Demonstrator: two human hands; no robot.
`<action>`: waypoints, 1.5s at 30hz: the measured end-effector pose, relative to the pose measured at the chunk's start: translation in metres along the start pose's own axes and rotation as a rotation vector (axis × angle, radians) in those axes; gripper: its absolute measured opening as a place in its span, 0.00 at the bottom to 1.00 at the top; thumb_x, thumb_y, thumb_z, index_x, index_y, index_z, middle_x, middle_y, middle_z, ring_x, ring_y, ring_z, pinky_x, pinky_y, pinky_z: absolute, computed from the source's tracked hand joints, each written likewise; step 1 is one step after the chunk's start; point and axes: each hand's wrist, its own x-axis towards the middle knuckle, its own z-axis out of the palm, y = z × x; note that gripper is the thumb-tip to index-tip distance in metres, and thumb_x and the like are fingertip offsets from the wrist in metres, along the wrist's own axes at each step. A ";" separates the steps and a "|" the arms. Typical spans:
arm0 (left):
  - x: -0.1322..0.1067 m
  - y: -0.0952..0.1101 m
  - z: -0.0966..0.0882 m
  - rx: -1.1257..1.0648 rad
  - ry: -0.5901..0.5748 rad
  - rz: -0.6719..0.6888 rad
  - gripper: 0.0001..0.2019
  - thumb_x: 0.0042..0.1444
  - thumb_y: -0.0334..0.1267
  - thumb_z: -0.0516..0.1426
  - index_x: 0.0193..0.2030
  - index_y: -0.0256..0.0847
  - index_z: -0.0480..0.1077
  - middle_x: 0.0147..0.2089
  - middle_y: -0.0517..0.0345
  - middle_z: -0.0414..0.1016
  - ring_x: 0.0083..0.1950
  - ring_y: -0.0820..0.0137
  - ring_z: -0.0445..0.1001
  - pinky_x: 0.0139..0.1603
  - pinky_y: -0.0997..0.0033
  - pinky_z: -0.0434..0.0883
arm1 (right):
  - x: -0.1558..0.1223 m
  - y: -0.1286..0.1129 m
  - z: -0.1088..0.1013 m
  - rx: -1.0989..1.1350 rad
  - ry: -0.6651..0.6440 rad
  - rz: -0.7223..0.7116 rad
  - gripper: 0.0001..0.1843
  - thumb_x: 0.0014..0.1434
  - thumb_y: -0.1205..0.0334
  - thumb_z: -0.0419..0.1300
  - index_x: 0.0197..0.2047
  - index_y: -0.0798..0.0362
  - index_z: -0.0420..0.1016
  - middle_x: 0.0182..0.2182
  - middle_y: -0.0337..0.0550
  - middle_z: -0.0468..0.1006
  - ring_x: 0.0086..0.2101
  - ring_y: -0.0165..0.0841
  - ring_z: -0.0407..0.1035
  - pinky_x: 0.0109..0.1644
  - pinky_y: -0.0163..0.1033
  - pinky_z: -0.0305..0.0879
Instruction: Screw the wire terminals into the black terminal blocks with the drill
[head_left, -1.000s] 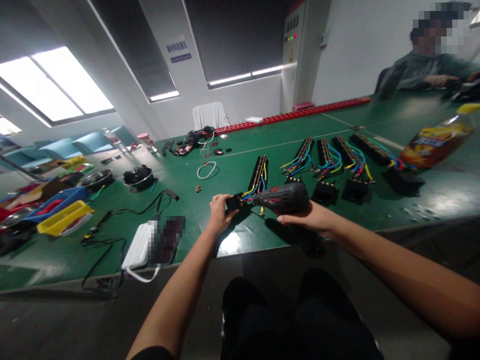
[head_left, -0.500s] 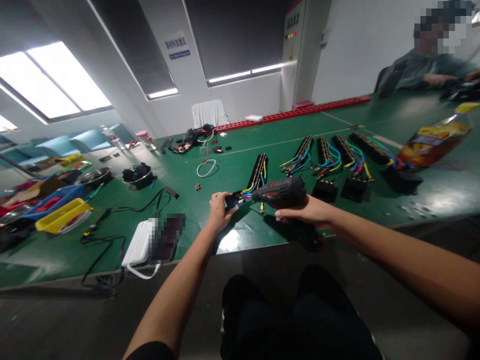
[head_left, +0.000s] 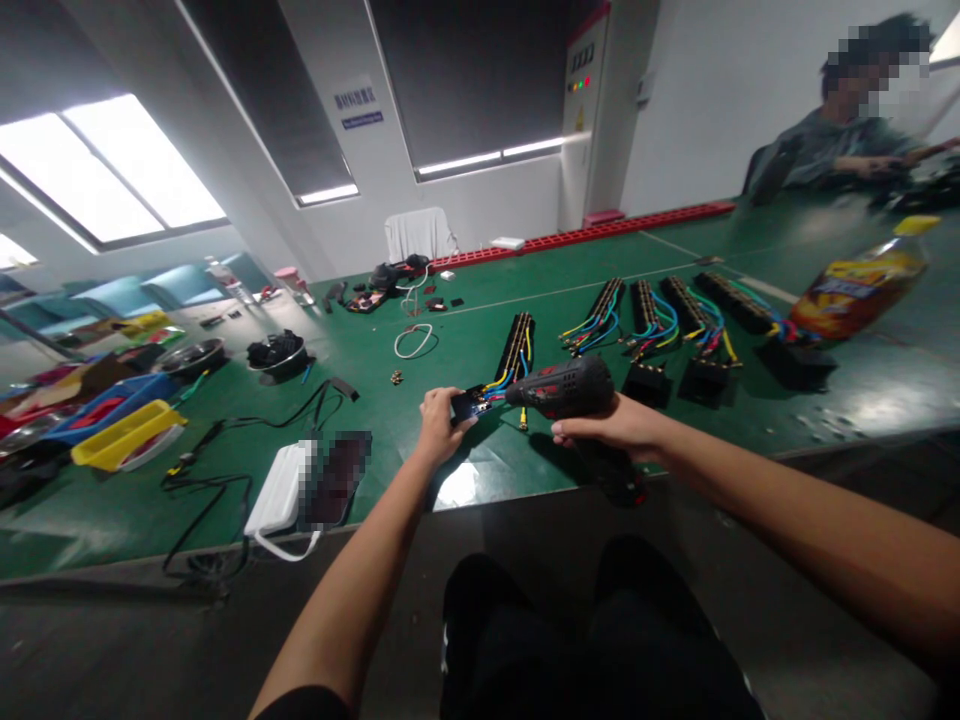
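My right hand is wrapped round the grip of a black and red cordless drill, which points left. The drill's tip is at the wired end of a small black box. My left hand grips that box from the left. Blue, yellow and red wires join it to a long black terminal strip with brass-coloured fittings, lying just beyond. One loose yellow wire end hangs below the drill. The exact point where the bit touches is too small to make out.
Several similar wired strips lie to the right, near a tilted drink bottle. Brass bits sit left of centre. A white power bank, phone, metal bowl and yellow tray are left. A co-worker sits far right.
The view has shifted very slightly. Both hands, the drill and the black box keep nearly the same places. The co-worker's hands have moved a little.
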 end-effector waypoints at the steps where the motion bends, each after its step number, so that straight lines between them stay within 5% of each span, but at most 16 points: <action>1: 0.000 0.000 0.000 0.002 0.001 -0.002 0.22 0.54 0.43 0.62 0.54 0.42 0.64 0.52 0.46 0.70 0.55 0.55 0.65 0.55 0.53 0.64 | 0.000 0.000 0.001 0.011 0.005 -0.001 0.14 0.40 0.59 0.74 0.32 0.51 0.81 0.26 0.42 0.81 0.30 0.37 0.75 0.42 0.47 0.75; 15: -0.001 -0.002 0.000 0.018 -0.001 -0.045 0.23 0.53 0.46 0.62 0.53 0.43 0.63 0.52 0.48 0.71 0.55 0.54 0.67 0.53 0.53 0.63 | -0.022 0.024 0.010 0.266 0.201 0.079 0.20 0.38 0.58 0.77 0.36 0.55 0.82 0.31 0.47 0.85 0.33 0.39 0.79 0.43 0.45 0.77; 23: -0.003 -0.003 0.001 0.057 0.001 -0.097 0.24 0.52 0.51 0.62 0.50 0.44 0.62 0.46 0.53 0.72 0.49 0.56 0.71 0.51 0.54 0.62 | -0.047 0.058 0.051 0.560 0.389 0.239 0.16 0.43 0.58 0.75 0.36 0.51 0.81 0.32 0.45 0.85 0.33 0.42 0.81 0.36 0.41 0.77; 33: -0.003 0.003 -0.005 0.103 -0.059 -0.121 0.25 0.51 0.55 0.61 0.50 0.43 0.63 0.46 0.53 0.76 0.47 0.56 0.73 0.51 0.54 0.60 | -0.006 0.072 0.100 0.783 0.546 0.134 0.24 0.36 0.57 0.77 0.37 0.57 0.79 0.25 0.45 0.83 0.24 0.35 0.75 0.24 0.35 0.69; 45: -0.002 0.006 -0.004 0.130 -0.070 -0.126 0.25 0.51 0.56 0.61 0.50 0.42 0.64 0.47 0.52 0.76 0.47 0.56 0.72 0.50 0.56 0.58 | 0.014 0.084 0.106 1.066 0.453 0.059 0.12 0.42 0.62 0.74 0.28 0.57 0.78 0.28 0.46 0.83 0.27 0.28 0.74 0.33 0.29 0.74</action>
